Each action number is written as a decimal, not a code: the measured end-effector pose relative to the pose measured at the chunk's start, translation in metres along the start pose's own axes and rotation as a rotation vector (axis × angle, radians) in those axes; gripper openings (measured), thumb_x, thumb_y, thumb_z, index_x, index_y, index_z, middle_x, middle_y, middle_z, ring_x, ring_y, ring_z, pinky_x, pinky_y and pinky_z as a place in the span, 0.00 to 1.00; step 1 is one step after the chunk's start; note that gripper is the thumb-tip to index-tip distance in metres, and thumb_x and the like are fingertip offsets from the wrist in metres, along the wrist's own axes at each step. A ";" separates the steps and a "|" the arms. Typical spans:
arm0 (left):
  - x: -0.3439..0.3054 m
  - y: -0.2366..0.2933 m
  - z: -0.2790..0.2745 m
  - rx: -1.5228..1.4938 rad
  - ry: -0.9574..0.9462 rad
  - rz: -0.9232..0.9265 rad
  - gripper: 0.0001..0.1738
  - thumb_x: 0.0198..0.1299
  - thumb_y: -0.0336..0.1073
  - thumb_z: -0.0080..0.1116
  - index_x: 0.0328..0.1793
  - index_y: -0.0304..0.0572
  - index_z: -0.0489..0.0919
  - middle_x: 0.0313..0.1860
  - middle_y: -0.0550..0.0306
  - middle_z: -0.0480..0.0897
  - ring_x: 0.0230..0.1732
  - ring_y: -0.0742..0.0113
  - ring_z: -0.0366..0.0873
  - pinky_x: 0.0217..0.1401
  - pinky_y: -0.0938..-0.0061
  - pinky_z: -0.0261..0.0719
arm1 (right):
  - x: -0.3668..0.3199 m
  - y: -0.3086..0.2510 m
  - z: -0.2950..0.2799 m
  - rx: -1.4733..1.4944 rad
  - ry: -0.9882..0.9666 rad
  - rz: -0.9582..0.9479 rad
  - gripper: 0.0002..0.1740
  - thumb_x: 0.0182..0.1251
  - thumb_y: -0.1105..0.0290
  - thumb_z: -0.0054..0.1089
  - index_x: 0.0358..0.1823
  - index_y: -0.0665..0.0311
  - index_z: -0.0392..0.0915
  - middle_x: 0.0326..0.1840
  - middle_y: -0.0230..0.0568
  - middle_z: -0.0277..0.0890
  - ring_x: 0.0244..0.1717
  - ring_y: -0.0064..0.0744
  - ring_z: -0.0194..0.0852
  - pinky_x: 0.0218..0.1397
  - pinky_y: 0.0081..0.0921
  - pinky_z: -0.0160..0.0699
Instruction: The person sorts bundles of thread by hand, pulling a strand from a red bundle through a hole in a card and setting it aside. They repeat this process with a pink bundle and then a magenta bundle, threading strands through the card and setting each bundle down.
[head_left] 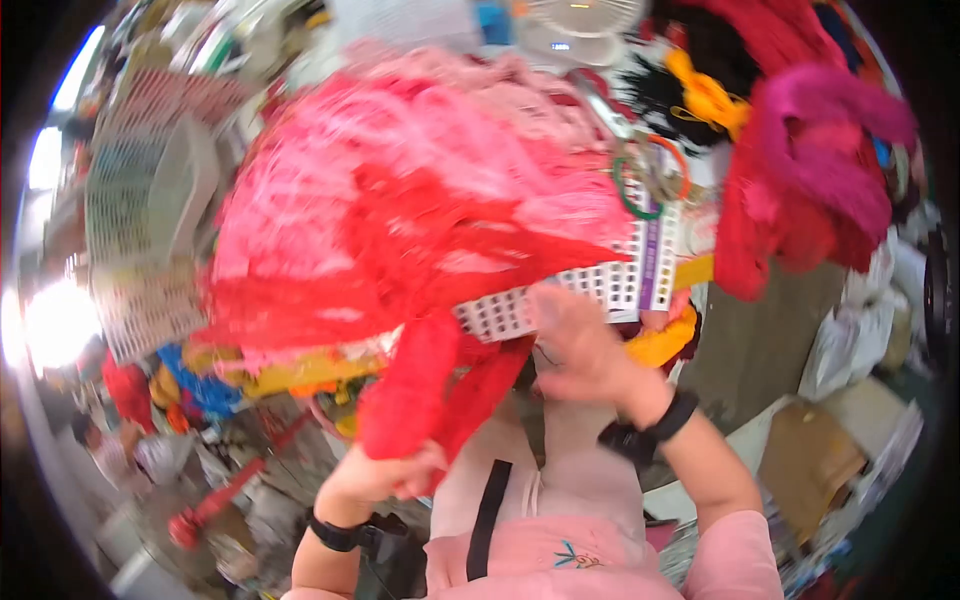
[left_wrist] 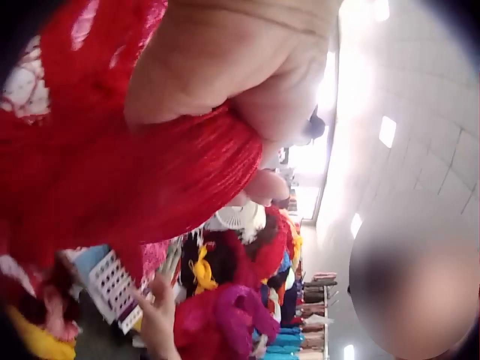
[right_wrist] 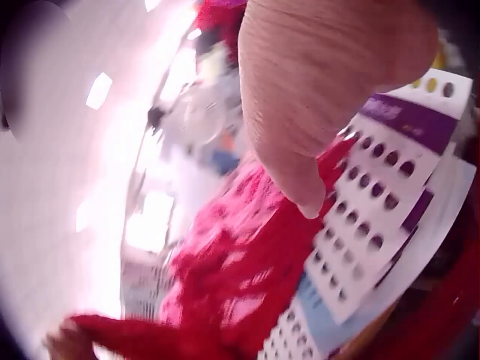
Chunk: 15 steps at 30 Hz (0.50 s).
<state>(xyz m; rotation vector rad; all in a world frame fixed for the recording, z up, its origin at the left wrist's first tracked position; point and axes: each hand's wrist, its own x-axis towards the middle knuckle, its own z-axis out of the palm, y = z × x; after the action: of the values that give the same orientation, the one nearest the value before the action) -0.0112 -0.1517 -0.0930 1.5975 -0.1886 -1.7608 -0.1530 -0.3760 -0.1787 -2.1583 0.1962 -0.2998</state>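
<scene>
My left hand (head_left: 385,475) grips the end of a bright red yarn hank (head_left: 412,385). In the left wrist view the red strands (left_wrist: 157,180) loop through the curled fingers and pull taut. The rest of the red yarn spreads over a large heap of pink yarn (head_left: 300,160) in front of me. My right hand (head_left: 585,345), blurred in the head view, has its fingers extended beside the heap's near right edge. Under it lie white cards with rows of holes (head_left: 495,315), which the right wrist view shows as overlapping punched cards (right_wrist: 367,195) close below the thumb.
Scissors with green and orange handles (head_left: 650,180) lie right of the heap. Magenta yarn (head_left: 830,150) hangs farther right, and a white fan (head_left: 575,25) stands at the back. White plastic baskets (head_left: 150,190) are on the left. Bags and cardboard (head_left: 810,455) lie at lower right.
</scene>
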 end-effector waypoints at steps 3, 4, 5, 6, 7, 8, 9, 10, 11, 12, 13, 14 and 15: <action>-0.028 -0.019 0.010 -0.071 -0.347 -0.031 0.09 0.50 0.36 0.56 0.35 0.39 0.75 0.25 0.64 0.73 0.25 0.78 0.68 0.27 0.83 0.67 | 0.017 -0.089 0.071 0.190 -0.342 -0.407 0.33 0.40 0.70 0.56 0.54 0.61 0.62 0.53 0.46 0.60 0.56 0.41 0.57 0.55 0.38 0.54; -0.039 -0.036 0.008 -0.028 -0.453 0.158 0.09 0.50 0.36 0.56 0.35 0.39 0.75 0.28 0.63 0.74 0.30 0.76 0.69 0.32 0.81 0.69 | 0.020 -0.111 0.100 0.494 -0.268 -0.350 0.27 0.40 0.73 0.54 0.49 0.61 0.66 0.43 0.45 0.69 0.45 0.39 0.67 0.48 0.34 0.62; -0.054 -0.048 -0.001 -0.071 -0.415 0.178 0.09 0.50 0.36 0.56 0.35 0.39 0.75 0.28 0.63 0.74 0.30 0.76 0.69 0.32 0.81 0.69 | 0.022 -0.117 0.114 0.614 -0.585 -0.273 0.23 0.39 0.73 0.54 0.44 0.61 0.69 0.35 0.46 0.70 0.39 0.42 0.69 0.42 0.34 0.64; -0.074 -0.063 -0.016 -0.079 -0.390 0.179 0.10 0.50 0.35 0.56 0.37 0.38 0.74 0.29 0.61 0.75 0.32 0.72 0.70 0.35 0.78 0.69 | 0.026 -0.122 0.127 0.718 -0.905 -0.181 0.20 0.39 0.72 0.54 0.39 0.62 0.71 0.27 0.47 0.72 0.32 0.45 0.70 0.35 0.34 0.66; -0.095 -0.081 -0.031 -0.087 -0.369 0.178 0.12 0.49 0.35 0.56 0.39 0.38 0.74 0.31 0.59 0.76 0.35 0.68 0.71 0.39 0.75 0.69 | 0.030 -0.126 0.137 0.724 -0.962 -0.190 0.20 0.39 0.72 0.54 0.39 0.62 0.71 0.27 0.47 0.72 0.32 0.45 0.70 0.35 0.34 0.66; -0.117 -0.112 -0.054 0.072 -0.223 0.036 0.11 0.50 0.36 0.55 0.37 0.38 0.73 0.29 0.58 0.76 0.31 0.67 0.72 0.34 0.73 0.70 | 0.037 -0.128 0.144 0.639 -1.201 -0.156 0.17 0.38 0.72 0.54 0.35 0.63 0.71 0.23 0.48 0.70 0.29 0.48 0.69 0.32 0.36 0.65; -0.132 -0.147 -0.078 0.325 -0.247 -0.125 0.13 0.53 0.41 0.52 0.35 0.38 0.72 0.28 0.56 0.76 0.27 0.67 0.72 0.28 0.71 0.69 | 0.040 -0.134 0.155 0.542 -1.434 -0.121 0.14 0.37 0.71 0.54 0.30 0.64 0.70 0.19 0.49 0.69 0.25 0.51 0.67 0.28 0.38 0.65; -0.148 -0.181 -0.091 0.673 0.051 0.161 0.20 0.57 0.47 0.42 0.27 0.37 0.74 0.18 0.55 0.73 0.20 0.65 0.72 0.23 0.72 0.68 | 0.033 -0.140 0.170 0.541 -1.484 -0.128 0.14 0.37 0.71 0.54 0.30 0.64 0.70 0.19 0.49 0.69 0.25 0.51 0.67 0.28 0.38 0.65; -0.157 -0.177 -0.102 0.103 0.202 -0.633 0.22 0.56 0.47 0.41 0.22 0.38 0.75 0.16 0.51 0.74 0.22 0.59 0.74 0.24 0.67 0.69 | 0.021 -0.143 0.187 0.543 -1.638 -0.082 0.13 0.36 0.70 0.53 0.29 0.66 0.69 0.19 0.50 0.69 0.25 0.51 0.67 0.28 0.39 0.64; -0.159 -0.204 -0.107 0.253 0.347 -0.640 0.20 0.54 0.44 0.43 0.20 0.37 0.76 0.18 0.50 0.75 0.23 0.55 0.74 0.26 0.65 0.71 | 0.013 -0.149 0.202 0.537 -1.786 -0.035 0.13 0.36 0.70 0.53 0.28 0.67 0.68 0.19 0.51 0.69 0.26 0.52 0.67 0.28 0.39 0.64; -0.156 -0.220 -0.103 0.513 0.506 -0.468 0.18 0.53 0.43 0.44 0.21 0.37 0.76 0.20 0.49 0.76 0.24 0.55 0.75 0.28 0.65 0.71 | 0.014 -0.169 0.211 0.530 -1.791 -0.127 0.12 0.36 0.70 0.52 0.26 0.68 0.68 0.20 0.52 0.69 0.25 0.52 0.67 0.29 0.40 0.64; -0.148 -0.231 -0.094 0.774 0.657 -0.288 0.16 0.52 0.41 0.45 0.23 0.36 0.76 0.22 0.48 0.77 0.25 0.55 0.75 0.30 0.65 0.71 | 0.002 -0.183 0.225 0.522 -1.722 -0.230 0.12 0.37 0.70 0.51 0.27 0.69 0.69 0.21 0.52 0.69 0.26 0.53 0.67 0.28 0.40 0.65; -0.133 -0.245 -0.085 0.527 0.649 -0.021 0.15 0.51 0.41 0.48 0.24 0.35 0.75 0.22 0.51 0.78 0.24 0.58 0.75 0.28 0.66 0.71 | 0.010 -0.205 0.235 0.435 -1.738 -0.184 0.12 0.37 0.70 0.51 0.27 0.68 0.70 0.20 0.52 0.69 0.26 0.53 0.68 0.28 0.40 0.66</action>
<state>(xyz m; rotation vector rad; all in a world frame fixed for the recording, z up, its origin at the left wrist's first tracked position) -0.0423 0.1335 -0.1423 2.4682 -0.3367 -1.1665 -0.0701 -0.0782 -0.1377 -1.3444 -0.9447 1.2935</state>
